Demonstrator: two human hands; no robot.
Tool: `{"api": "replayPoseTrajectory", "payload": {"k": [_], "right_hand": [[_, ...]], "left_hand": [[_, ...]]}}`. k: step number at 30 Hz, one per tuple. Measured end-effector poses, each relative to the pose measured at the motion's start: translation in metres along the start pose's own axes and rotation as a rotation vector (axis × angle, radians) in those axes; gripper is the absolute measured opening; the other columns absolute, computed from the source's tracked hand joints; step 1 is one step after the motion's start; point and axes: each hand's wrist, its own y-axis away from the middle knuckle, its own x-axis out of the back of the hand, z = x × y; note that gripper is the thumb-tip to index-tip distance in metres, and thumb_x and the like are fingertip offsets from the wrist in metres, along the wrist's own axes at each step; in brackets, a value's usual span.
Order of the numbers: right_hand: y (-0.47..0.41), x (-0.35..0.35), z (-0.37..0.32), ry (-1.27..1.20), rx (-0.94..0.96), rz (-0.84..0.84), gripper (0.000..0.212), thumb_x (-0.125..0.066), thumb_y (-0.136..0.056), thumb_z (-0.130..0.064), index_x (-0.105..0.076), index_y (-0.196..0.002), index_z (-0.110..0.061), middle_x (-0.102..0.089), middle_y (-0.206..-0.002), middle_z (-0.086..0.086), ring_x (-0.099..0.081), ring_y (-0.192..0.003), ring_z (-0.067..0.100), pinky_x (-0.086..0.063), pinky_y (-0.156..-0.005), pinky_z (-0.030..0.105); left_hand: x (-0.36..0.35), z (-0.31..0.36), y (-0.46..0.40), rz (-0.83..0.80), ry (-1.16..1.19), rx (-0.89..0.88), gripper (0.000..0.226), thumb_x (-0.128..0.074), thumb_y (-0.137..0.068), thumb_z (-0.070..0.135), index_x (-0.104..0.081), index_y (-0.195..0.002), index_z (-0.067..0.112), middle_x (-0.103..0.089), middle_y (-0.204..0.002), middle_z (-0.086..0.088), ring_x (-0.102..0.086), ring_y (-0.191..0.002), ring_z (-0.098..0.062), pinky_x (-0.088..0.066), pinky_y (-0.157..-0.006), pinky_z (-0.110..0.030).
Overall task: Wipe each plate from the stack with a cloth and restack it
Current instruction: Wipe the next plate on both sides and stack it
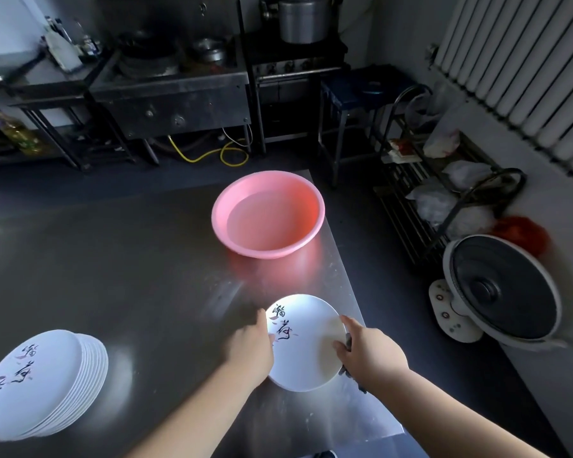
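Both hands hold one white plate (306,345) near the right edge of the steel table (129,276). The left hand (250,347) grips the plate's left rim, with the fingers curled under it and the thumb on top. The right hand (369,350) grips the right rim and pinches a dark cloth (349,368) against it; only a small part of the cloth shows, under the fingers and below the wrist. The plate is tilted a little toward the camera, and I cannot tell if its near edge touches the table.

On the plate there is black brush writing in Chinese characters, with small pink strokes beside them (I cannot read the characters with certainty).

At the near left of the table stands the stack (43,385) of the same white plates, well apart from the hands. The top plate bears the same black writing and pink marks. The stack leans, so the rims fan out to the right.

Farther on the table, beyond the held plate, sits a pink basin (267,214) with water in it.

On the floor at the right stands a fan (500,289), lying tilted back, beside a dark wire rack (444,193) with plastic bags. At the far side is a metal stove (176,84), and a big pot (303,19) to its right.
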Motion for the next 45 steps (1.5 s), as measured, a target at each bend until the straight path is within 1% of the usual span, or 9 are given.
{"api": "replayPoseTrajectory", "payload": {"k": [4, 8, 13, 17, 25, 28, 35, 41, 45], "right_hand": [[0.002, -0.001, -0.003, 0.070, -0.020, 0.040, 0.029, -0.045, -0.097, -0.045, -0.043, -0.126, -0.043, -0.073, -0.074, -0.019, -0.059, -0.056, 0.006, -0.058, -0.058, 0.030], [0.001, 0.006, -0.016, 0.187, -0.060, 0.132, 0.027, -0.043, -0.095, -0.053, -0.047, -0.109, -0.030, -0.069, -0.082, -0.010, -0.067, -0.076, 0.021, -0.057, -0.064, 0.032], [0.002, 0.014, -0.057, 0.215, -0.042, 0.203, 0.051, -0.044, -0.098, -0.063, -0.046, -0.139, -0.034, -0.069, -0.095, -0.015, -0.070, -0.088, 0.019, -0.058, -0.069, 0.033], [0.001, 0.001, -0.114, 0.139, 0.053, 0.202, 0.048, -0.045, -0.097, -0.063, -0.050, -0.136, -0.035, -0.067, -0.086, -0.019, -0.063, -0.083, 0.012, -0.053, -0.064, 0.030], [-0.002, -0.068, -0.258, 0.029, 0.266, 0.077, 0.059, -0.054, -0.095, -0.060, -0.048, -0.149, -0.035, -0.068, -0.087, -0.015, -0.070, -0.096, 0.016, -0.055, -0.080, 0.032], [0.000, -0.099, -0.304, 0.007, 0.314, -0.023, 0.051, -0.054, -0.096, -0.058, -0.053, -0.140, -0.031, -0.070, -0.084, -0.016, -0.070, -0.085, 0.012, -0.058, -0.081, 0.035], [0.000, -0.166, -0.385, 0.022, 0.361, -0.184, 0.038, -0.054, -0.094, -0.053, -0.058, -0.125, -0.033, -0.074, -0.083, -0.021, -0.068, -0.073, 0.005, -0.060, -0.073, 0.031], [0.000, -0.207, -0.418, 0.049, 0.344, -0.223, 0.042, -0.059, -0.091, -0.051, -0.058, -0.130, -0.035, -0.072, -0.093, -0.014, -0.071, -0.086, 0.017, -0.060, -0.079, 0.034], [0.002, -0.221, -0.423, -0.010, 0.284, -0.226, 0.048, -0.056, -0.083, -0.046, -0.056, -0.131, -0.040, -0.073, -0.089, -0.011, -0.072, -0.077, 0.018, -0.061, -0.071, 0.034]], "left_hand": [[0.001, -0.002, -0.001, -0.003, -0.018, -0.018, 0.038, -0.044, -0.109, 0.036, -0.034, -0.140, 0.016, -0.070, -0.115, -0.005, -0.068, -0.103, -0.029, -0.040, -0.068, -0.034], [0.003, -0.015, -0.003, 0.014, 0.041, -0.051, 0.054, -0.046, -0.107, 0.042, -0.029, -0.153, 0.017, -0.069, -0.122, -0.007, -0.067, -0.110, -0.030, -0.041, -0.073, -0.034], [0.028, -0.057, 0.009, 0.080, 0.076, -0.088, 0.056, -0.041, -0.107, 0.049, -0.029, -0.157, 0.027, -0.069, -0.125, -0.007, -0.067, -0.114, -0.030, -0.053, -0.088, -0.037], [0.055, -0.124, 0.023, 0.179, 0.107, -0.053, 0.041, -0.041, -0.106, 0.051, -0.043, -0.143, 0.033, -0.070, -0.111, -0.004, -0.069, -0.103, -0.030, -0.056, -0.084, -0.037], [0.065, -0.305, 0.054, 0.295, 0.166, 0.172, 0.034, -0.043, -0.105, 0.049, -0.050, -0.135, 0.034, -0.071, -0.101, 0.007, -0.068, -0.092, -0.022, -0.056, -0.071, -0.034], [0.058, -0.362, 0.071, 0.331, 0.187, 0.281, 0.025, -0.044, -0.104, 0.041, -0.053, -0.124, 0.029, -0.065, -0.114, 0.006, -0.062, -0.090, -0.021, -0.054, -0.068, -0.035], [0.027, -0.449, 0.098, 0.298, 0.246, 0.558, 0.047, -0.049, -0.104, 0.042, -0.048, -0.145, 0.019, -0.049, -0.148, -0.006, -0.063, -0.122, -0.028, -0.052, -0.089, -0.037], [-0.010, -0.482, 0.099, 0.226, 0.300, 0.512, 0.013, -0.051, -0.101, 0.036, -0.055, -0.106, 0.024, -0.066, -0.107, 0.003, -0.066, -0.095, -0.025, -0.058, -0.081, -0.042], [-0.019, -0.487, 0.098, 0.286, 0.455, 0.489, 0.009, -0.058, -0.098, 0.023, -0.055, -0.106, 0.021, -0.065, -0.096, 0.003, -0.064, -0.086, -0.023, -0.054, -0.073, -0.037]]}}
